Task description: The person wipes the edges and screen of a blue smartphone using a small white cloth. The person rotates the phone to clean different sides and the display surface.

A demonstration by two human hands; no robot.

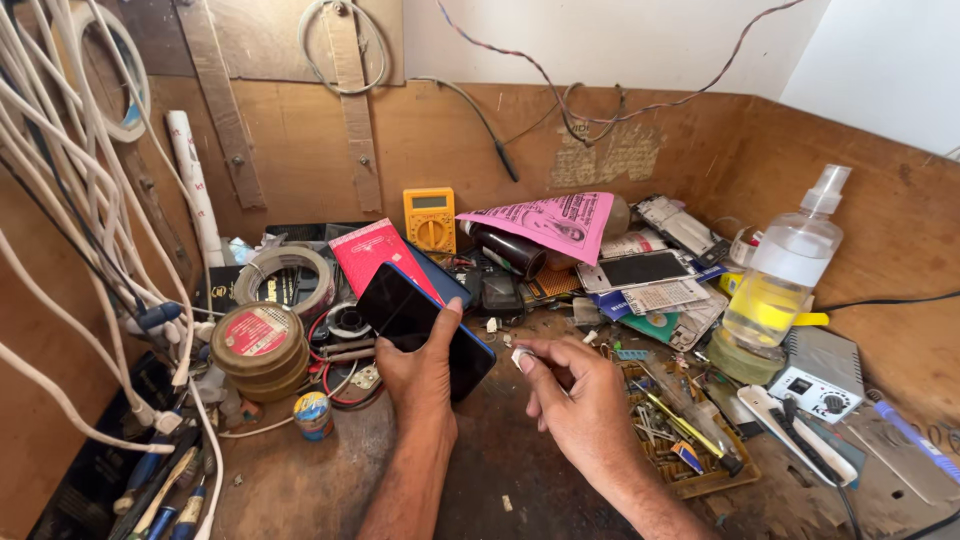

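Left hand [420,370] grips a dark phone [420,325], screen up and tilted, thumb lying across its right edge, fingers curled beneath. Phone sits just above the surface [480,470], centre of view, blue rim showing along the lower edge.

Right hand [575,395] sits just right of the phone, thumb and forefinger pinched shut on a small white bit [523,357]; what the bit is cannot be told. Other fingers folded in.

Around: behind the phone, a pink booklet [372,250] leans against clutter, a yellow multimeter [429,218] stands upright against the back board. A pink leaflet [552,222] drapes over a dark bottle [510,250] lying on its side. Left of the hands, a stack of round tins [258,345], a tape roll [283,278], and a small solder spool [313,412]. White cables [90,230] hang down the left side, crowding that edge.

Right of the right hand, a tray of small tools [690,440] touches the wrist area. Beyond it, a spray bottle [785,275] with yellow liquid stands upright atop a tape roll, a grey control box [820,375] beside it. Phone parts [645,270] lie flat behind, near the back wall.
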